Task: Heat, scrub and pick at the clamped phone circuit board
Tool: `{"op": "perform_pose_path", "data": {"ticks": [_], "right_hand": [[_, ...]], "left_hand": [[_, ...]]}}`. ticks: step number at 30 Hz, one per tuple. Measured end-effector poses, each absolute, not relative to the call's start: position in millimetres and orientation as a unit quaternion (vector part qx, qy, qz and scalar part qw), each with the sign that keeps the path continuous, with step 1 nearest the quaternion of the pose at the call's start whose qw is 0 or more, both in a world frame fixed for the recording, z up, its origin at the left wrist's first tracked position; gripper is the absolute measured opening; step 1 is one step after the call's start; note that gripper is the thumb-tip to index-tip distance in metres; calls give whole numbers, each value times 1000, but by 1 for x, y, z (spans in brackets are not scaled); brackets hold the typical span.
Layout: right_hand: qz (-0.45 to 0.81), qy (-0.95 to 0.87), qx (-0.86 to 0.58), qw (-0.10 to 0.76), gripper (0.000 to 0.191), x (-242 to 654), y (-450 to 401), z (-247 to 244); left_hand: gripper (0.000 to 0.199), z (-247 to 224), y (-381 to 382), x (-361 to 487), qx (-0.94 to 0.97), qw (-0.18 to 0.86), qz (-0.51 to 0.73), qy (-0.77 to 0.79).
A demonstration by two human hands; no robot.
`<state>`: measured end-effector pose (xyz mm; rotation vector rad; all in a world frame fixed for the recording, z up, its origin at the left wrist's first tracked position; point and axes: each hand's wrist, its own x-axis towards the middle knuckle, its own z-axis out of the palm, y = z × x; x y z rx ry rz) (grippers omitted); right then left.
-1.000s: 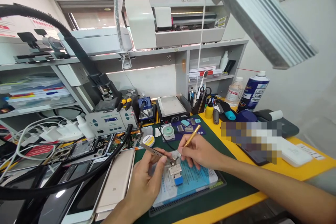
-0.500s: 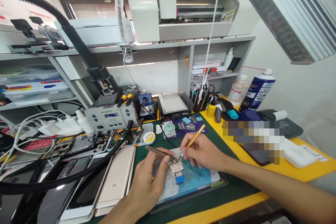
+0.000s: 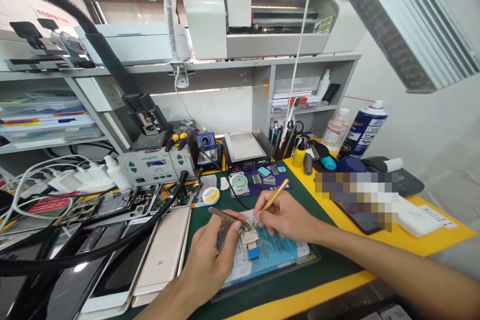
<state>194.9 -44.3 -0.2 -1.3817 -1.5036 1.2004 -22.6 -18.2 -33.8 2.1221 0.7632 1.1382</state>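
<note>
My left hand (image 3: 213,250) is closed on metal tweezers (image 3: 221,214), whose tips point at a small silvery part (image 3: 249,237) with a blue end (image 3: 254,253). In my right hand (image 3: 281,215) is a slim gold pen-like tool (image 3: 276,194), pinched between thumb and fingers. Its tip comes down at the upper right of the silvery part, where the exact contact is too small to tell. Under both hands lies a blue and white printed packet (image 3: 277,255) on the green mat (image 3: 322,265).
Phones (image 3: 163,255) lie left of my left hand, with a black hose (image 3: 150,227) arching over them. Behind stand a soldering station (image 3: 153,165), a flat heating plate (image 3: 245,147) and a solder spool (image 3: 239,183). A spray can (image 3: 362,130) stands at right; a lamp (image 3: 405,25) hangs above.
The whole view has shifted slightly, so most things sit a little further left. Both hands keep their tools at the silvery part, with only slight movement.
</note>
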Motion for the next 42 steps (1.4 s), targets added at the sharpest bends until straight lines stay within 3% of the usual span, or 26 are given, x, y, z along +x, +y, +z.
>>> {"op": "perform_pose_path", "data": {"ticks": [42], "right_hand": [[472,-589,-530,386,6,197,-40,-8]], "left_hand": [[13,-34,-18,-21,816,268,442,261]]}}
